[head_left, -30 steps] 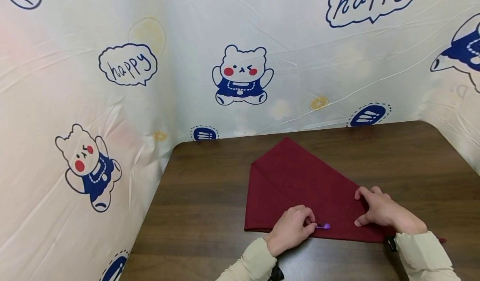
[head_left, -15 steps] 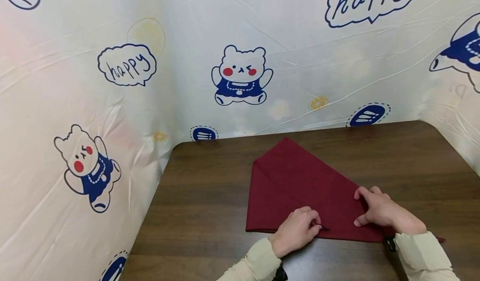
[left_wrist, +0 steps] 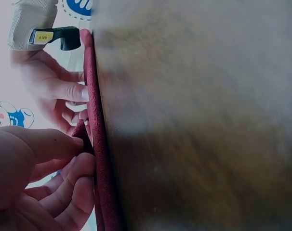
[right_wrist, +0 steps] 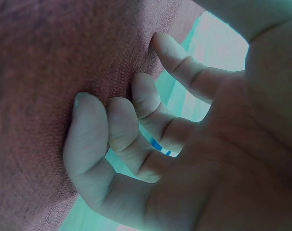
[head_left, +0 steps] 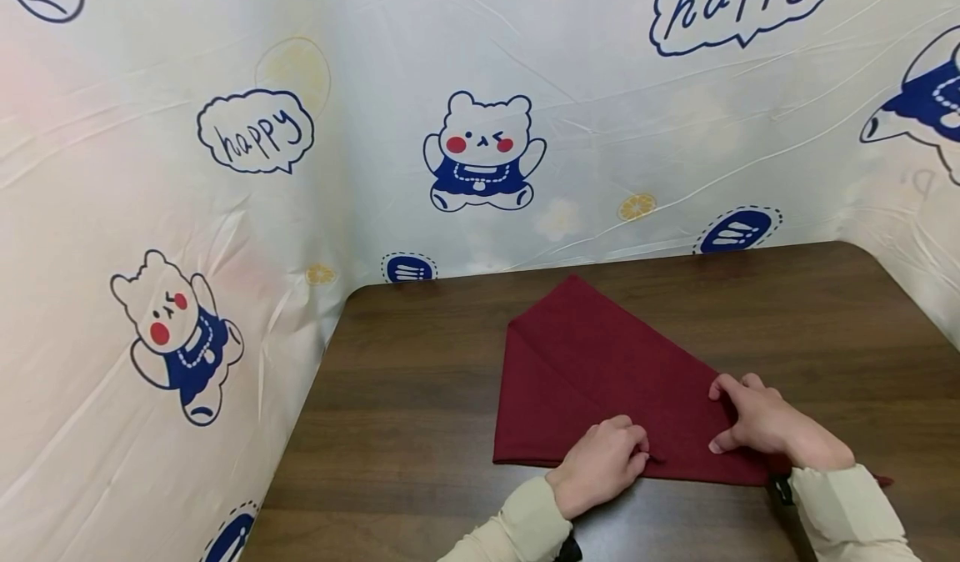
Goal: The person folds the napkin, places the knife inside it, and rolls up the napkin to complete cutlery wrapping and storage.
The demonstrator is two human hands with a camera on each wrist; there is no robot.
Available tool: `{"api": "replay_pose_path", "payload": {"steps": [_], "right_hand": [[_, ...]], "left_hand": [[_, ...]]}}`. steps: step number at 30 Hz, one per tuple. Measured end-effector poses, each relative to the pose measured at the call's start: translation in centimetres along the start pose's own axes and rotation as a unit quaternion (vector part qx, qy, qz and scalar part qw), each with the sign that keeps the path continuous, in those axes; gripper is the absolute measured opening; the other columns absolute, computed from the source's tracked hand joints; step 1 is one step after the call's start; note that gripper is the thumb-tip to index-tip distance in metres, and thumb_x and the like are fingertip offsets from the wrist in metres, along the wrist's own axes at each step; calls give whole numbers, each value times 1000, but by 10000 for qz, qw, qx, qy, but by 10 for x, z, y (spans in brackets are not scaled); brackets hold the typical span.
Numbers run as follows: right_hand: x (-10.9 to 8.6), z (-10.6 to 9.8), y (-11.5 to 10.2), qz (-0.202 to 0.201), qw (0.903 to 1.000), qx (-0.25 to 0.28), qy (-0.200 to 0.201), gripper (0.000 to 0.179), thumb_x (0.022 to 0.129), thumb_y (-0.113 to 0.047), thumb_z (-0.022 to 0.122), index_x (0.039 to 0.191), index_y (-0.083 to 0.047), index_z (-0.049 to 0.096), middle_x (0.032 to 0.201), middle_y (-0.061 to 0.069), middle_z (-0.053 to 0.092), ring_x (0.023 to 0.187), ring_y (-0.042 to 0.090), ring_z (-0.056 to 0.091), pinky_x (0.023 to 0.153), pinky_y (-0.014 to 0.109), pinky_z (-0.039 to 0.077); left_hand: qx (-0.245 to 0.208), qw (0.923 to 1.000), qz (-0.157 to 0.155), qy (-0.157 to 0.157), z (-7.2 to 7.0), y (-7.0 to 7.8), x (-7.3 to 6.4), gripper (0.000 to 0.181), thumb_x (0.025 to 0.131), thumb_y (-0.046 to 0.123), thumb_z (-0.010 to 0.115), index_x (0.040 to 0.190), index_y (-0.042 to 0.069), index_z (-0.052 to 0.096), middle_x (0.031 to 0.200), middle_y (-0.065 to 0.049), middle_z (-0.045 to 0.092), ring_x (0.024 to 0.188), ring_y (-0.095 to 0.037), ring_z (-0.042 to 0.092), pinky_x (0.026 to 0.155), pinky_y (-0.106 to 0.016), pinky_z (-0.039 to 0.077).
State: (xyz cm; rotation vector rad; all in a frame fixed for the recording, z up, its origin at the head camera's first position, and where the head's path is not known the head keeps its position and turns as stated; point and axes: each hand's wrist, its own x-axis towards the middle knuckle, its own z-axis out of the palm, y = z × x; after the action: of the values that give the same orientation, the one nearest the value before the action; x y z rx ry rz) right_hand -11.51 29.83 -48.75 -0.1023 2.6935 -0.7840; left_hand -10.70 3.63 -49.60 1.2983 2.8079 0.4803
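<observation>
A dark red cloth (head_left: 570, 370), folded flat into a pointed shape, lies on the wooden table. Close to its near edge my left hand (head_left: 602, 466) pinches a small raised bit of it. The left wrist view shows that pinched fold (left_wrist: 82, 137) standing up between thumb and fingers, just above the cloth's thick layered edge. On the cloth's right part rests my right hand (head_left: 761, 420), thumb and fingers spread apart. In the right wrist view its bent fingertips (right_wrist: 87, 108) press on the woven surface, and nothing shows in the palm.
The brown tabletop (head_left: 405, 362) extends around the cloth. Behind it and along its left side hangs a pale curtain (head_left: 360, 128) printed with bears and lettering. A narrow red end (head_left: 885, 480) of cloth shows beyond the right sleeve (head_left: 851, 508).
My left hand has slid slightly right along the near edge, and the small purple mark by its fingertips has gone out of sight. The cloth's left edge has shifted slightly right. My right hand stays put.
</observation>
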Motion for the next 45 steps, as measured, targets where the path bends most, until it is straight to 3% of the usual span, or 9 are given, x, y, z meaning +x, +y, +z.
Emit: {"api": "replay_pose_path", "payload": {"steps": [11, 18, 22, 27, 32, 38, 41, 43, 45], "right_hand": [[0, -2, -2, 31, 10000, 10, -57, 68, 59, -36, 90, 107, -8, 49, 103, 23, 44, 86, 41, 46, 66, 43, 43], [1, -2, -2, 65, 9999, 14, -93, 68, 60, -36, 90, 107, -8, 49, 104, 24, 44, 87, 41, 46, 66, 43, 43], [-1, 1, -1, -9, 10000, -27, 14, 66, 63, -35, 88, 109, -7, 50, 104, 24, 44, 88, 42, 46, 67, 45, 44], [-7, 6, -1, -145, 9993, -288, 206, 64, 68, -35, 85, 115, -6, 53, 107, 26, 45, 91, 46, 46, 71, 52, 45], [-12, 9, -4, -77, 9986, -473, 218, 68, 70, -38, 83, 121, -3, 54, 110, 29, 44, 93, 47, 44, 74, 55, 44], [-15, 10, -2, -76, 9980, -569, 280, 69, 70, -38, 83, 119, -1, 54, 109, 30, 44, 91, 47, 45, 73, 56, 44], [-15, 6, 1, -72, 9979, -595, 241, 69, 70, -38, 83, 120, 0, 54, 110, 32, 44, 92, 49, 45, 73, 56, 44], [-14, 3, 3, -73, 9979, -613, 216, 70, 70, -38, 83, 120, 0, 53, 110, 33, 44, 93, 51, 45, 72, 56, 45], [-13, 1, 6, -73, 9976, -646, 229, 71, 69, -37, 84, 120, 1, 53, 110, 34, 44, 92, 53, 46, 72, 56, 45]], "left_hand": [[739, 9967, 221, -252, 0, 5, 0, 8, 89, 20, 65, 88, 24, 72, 81, 11, 58, 66, 2, 55, 57, -10, 43], [523, 9936, 436, -898, -5, -5, -2, 16, 93, 29, 63, 105, 26, 74, 88, 11, 58, 73, 3, 52, 64, -9, 42], [367, 9952, 407, -814, -12, -17, -11, 21, 94, 34, 61, 109, 25, 73, 92, 12, 58, 79, 2, 51, 69, -9, 40], [258, 9986, -462, 57, -27, -39, -32, 19, 91, 33, 65, 101, 20, 74, 91, 7, 59, 81, -6, 52, 69, -17, 42], [212, 9833, -1596, 848, -39, -69, -58, 21, 86, 29, 70, 99, 13, 71, 94, -1, 58, 86, -17, 53, 73, -29, 46], [-828, 9455, -3090, 607, -54, -99, -88, 49, 87, 28, 70, 127, 3, 54, 114, -17, 56, 99, -29, 56, 82, -42, 50], [-1537, 9256, -3437, 373, -59, -110, -100, 55, 89, 29, 68, 133, 1, 48, 113, -16, 57, 95, -25, 57, 77, -41, 49], [-1781, 9226, -3411, 285, -58, -117, -106, 55, 89, 30, 67, 132, 1, 47, 102, -12, 59, 85, -19, 55, 72, -36, 47], [-1813, 9274, -3260, 271, -58, -121, -109, 54, 88, 29, 69, 130, 2, 48, 93, -7, 58, 78, -14, 51, 69, -31, 44]]}}
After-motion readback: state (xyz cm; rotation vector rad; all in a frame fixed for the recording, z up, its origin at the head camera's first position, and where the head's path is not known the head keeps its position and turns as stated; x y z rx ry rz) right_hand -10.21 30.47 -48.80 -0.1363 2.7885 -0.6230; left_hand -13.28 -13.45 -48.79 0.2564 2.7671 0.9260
